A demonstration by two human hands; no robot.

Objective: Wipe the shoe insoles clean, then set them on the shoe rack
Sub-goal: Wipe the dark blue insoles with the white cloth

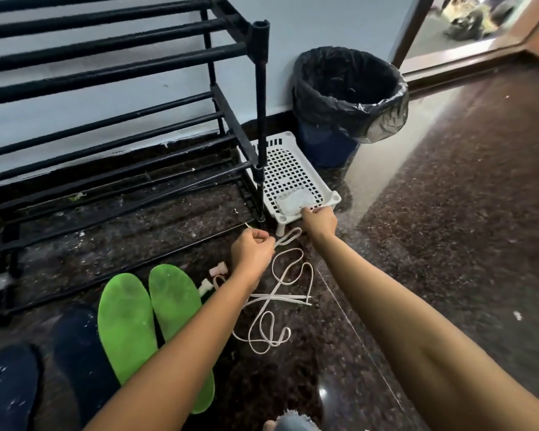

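At the far left, two dark blue shoes [75, 337] sit on the dark floor [448, 244]; they are blurry. Above them stands the black shoe rack [106, 76], made of long bars, against the pale wall. The two green insoles [126, 325] lie side by side on the floor in front of the rack, not on it. They look dusty, and the left arm crosses over the lower end of the one on the right. Just past their tips lie a few small pink pieces [217, 269]. Next comes the left hand [252, 253], low over the floor near the rack's corner post. Its grip is closed: the fingers are curled around one end of a pale shoelace [280, 293], and a thin tip of it pokes out above the knuckles. The rest of the shoelace lies in loose loops on the floor between the two arms. The right hand [319, 219] reaches to the near edge of a white tray [288, 169] full of square holes, which stands on short legs just beside the rack. Its grip is closed too, with the fingertips pinching the near edge of a white cloth [294, 200] that lies in the tray. Behind the tray, by the wall, stands a bin [349, 101] lined with a black bag.
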